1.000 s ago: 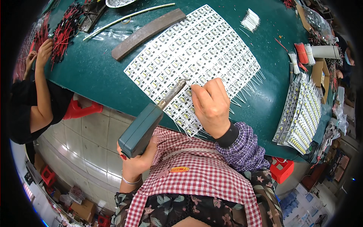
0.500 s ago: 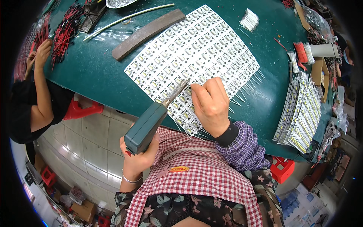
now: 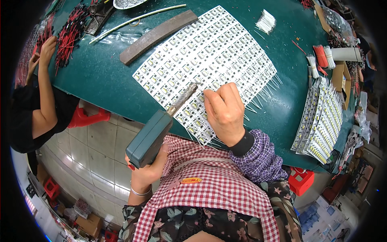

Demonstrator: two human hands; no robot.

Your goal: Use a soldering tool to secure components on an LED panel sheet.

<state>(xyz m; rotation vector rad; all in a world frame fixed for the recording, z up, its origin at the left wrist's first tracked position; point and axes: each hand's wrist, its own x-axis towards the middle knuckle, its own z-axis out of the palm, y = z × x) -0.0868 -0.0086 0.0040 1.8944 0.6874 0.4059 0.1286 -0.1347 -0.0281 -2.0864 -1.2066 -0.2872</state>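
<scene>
My left hand (image 3: 148,172) is closed round the handle of a dark green soldering gun (image 3: 150,138). The gun's metal tip points up and right, over a white sheet of LED circuit boards (image 3: 177,66). Close by the tip, my right hand (image 3: 225,113) pinches what looks like a thin white wire, mostly hidden by the fingers, against the sheet. Rows of small yellowish LEDs cover the sheet, and several white wires (image 3: 263,97) stick out along its right edge.
A brown curved bar (image 3: 157,37) lies along the sheet's far left edge. White wire pieces (image 3: 266,21) lie farther back. Stacked LED boards (image 3: 320,121) stand at the right, near red and white wire bundles (image 3: 320,56). At left, a co-worker's hands (image 3: 47,49) handle red-black wires (image 3: 69,42).
The soldering gun in my left hand has shifted slightly left and toward me, its tip drawing away from my right fingertips. My right hand has stayed in place. The co-worker's hand has risen slightly.
</scene>
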